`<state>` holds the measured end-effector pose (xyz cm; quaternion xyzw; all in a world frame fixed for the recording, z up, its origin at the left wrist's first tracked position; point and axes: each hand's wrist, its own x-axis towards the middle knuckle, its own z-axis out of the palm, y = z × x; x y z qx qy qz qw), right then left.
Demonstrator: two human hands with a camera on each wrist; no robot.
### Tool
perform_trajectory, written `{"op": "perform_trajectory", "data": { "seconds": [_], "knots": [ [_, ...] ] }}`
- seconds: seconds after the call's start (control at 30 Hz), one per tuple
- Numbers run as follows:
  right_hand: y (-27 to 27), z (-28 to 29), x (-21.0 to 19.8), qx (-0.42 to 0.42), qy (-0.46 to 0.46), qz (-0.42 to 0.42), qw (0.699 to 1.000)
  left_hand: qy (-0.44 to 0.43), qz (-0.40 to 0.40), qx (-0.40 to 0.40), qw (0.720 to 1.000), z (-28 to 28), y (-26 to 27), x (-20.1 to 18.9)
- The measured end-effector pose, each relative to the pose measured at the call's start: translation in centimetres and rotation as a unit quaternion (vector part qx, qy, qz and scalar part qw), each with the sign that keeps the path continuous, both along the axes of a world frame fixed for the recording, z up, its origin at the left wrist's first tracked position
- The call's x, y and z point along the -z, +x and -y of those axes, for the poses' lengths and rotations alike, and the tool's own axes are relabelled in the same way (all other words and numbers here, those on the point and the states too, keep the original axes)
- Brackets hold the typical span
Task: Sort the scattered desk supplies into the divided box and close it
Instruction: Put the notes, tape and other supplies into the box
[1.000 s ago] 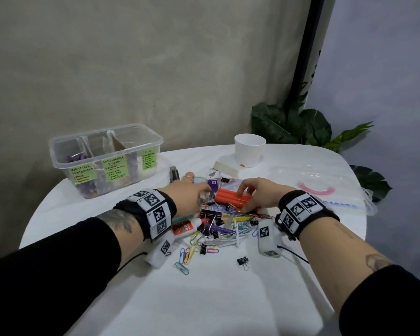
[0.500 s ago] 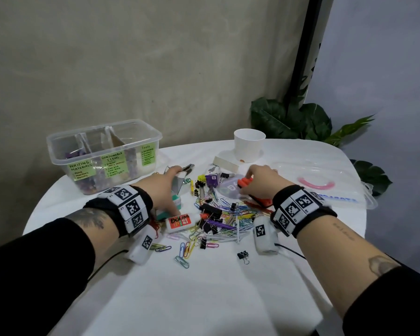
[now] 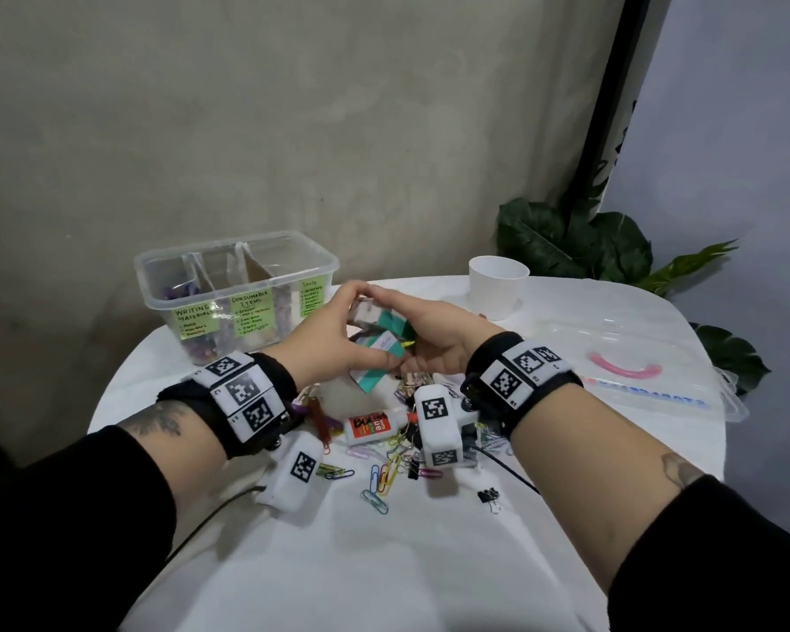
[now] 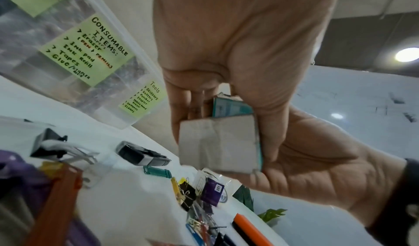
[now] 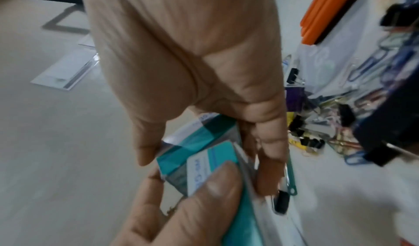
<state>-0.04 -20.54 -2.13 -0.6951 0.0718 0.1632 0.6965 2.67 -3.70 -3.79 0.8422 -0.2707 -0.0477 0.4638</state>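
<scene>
Two or three small teal-and-white boxes (image 3: 386,342) are held together above the pile of supplies. My left hand (image 3: 338,330) pinches one with a grey underside (image 4: 217,142) between thumb and fingers. My right hand (image 3: 429,335) wraps thumb and fingers round the teal boxes (image 5: 199,142) from the other side. The hands touch at the fingertips. The clear divided box (image 3: 233,285) with green labels stands open at the back left; purple items lie in its left compartment. Its clear lid (image 3: 635,371) with a pink handle lies at the right.
Under the hands lie a glue bottle (image 3: 375,426), coloured paper clips (image 3: 384,481), binder clips (image 3: 489,494), an orange cutter (image 5: 328,11) and a black stapler (image 4: 140,154). A white cup (image 3: 498,289) stands at the back, a plant (image 3: 580,244) behind it.
My right hand left the orange cutter and my left hand rose from the pile's left side. Both came together above the pile and now hold the teal boxes.
</scene>
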Motion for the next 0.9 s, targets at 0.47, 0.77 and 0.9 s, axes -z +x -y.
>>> {"op": "perform_trajectory", "data": {
  "seconds": [0.47,0.77,0.9],
  "knots": [
    [3.0,-3.2,-2.7,-0.032,-0.335,0.231,0.913,-0.157,-0.219,-0.038,0.962,-1.6,0.7,0.4],
    [3.2,-3.9,-2.8,-0.136,-0.411,0.222,0.874,-0.202,-0.322,0.025,0.924,-2.7,0.1,0.4],
    [2.7,-3.1,-0.8,-0.115,-0.285,0.283,0.909,-0.309,-0.376,-0.019,0.873,-3.7,1.5,-0.3]
  ]
}}
